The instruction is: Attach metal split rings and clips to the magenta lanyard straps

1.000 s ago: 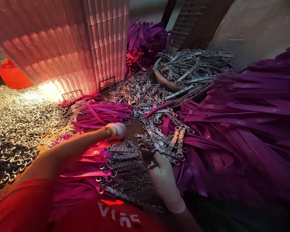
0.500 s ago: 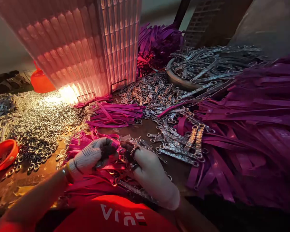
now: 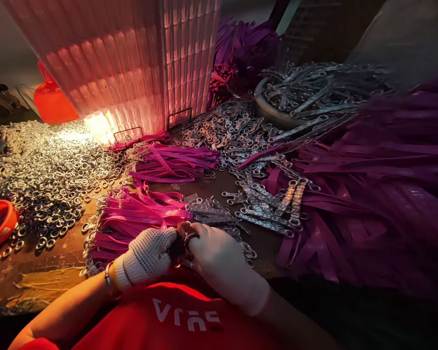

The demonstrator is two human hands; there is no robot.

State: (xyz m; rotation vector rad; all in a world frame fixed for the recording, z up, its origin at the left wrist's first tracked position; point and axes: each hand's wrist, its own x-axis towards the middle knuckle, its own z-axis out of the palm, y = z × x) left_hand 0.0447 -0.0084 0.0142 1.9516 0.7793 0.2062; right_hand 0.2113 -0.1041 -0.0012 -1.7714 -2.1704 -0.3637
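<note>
Both hands wear white knitted gloves with dark fingertips, and they meet close in front of the red shirt. My left hand (image 3: 146,255) is closed, its thumb and fingers pinched against the fingers of the other. Curled shut beside it is my right hand (image 3: 221,262). What they hold is mostly hidden; only a small shiny bit shows under the fingertips. Just beyond the hands lies a bundle of magenta straps (image 3: 131,216) with metal rings at their left ends. Silver braided straps with ring ends (image 3: 211,214) lie right behind my right hand.
A large heap of metal rings (image 3: 62,177) covers the left, near an orange bowl (image 3: 7,228) and an orange lamp (image 3: 54,103). A ribbed translucent panel (image 3: 127,82) stands behind. Right are a basin (image 3: 263,107) of silver straps and a big purple strap pile (image 3: 379,194).
Both hands have come down and closer to the body, off the magenta bundle. The fingers are now pressed together, and the view has shifted slightly.
</note>
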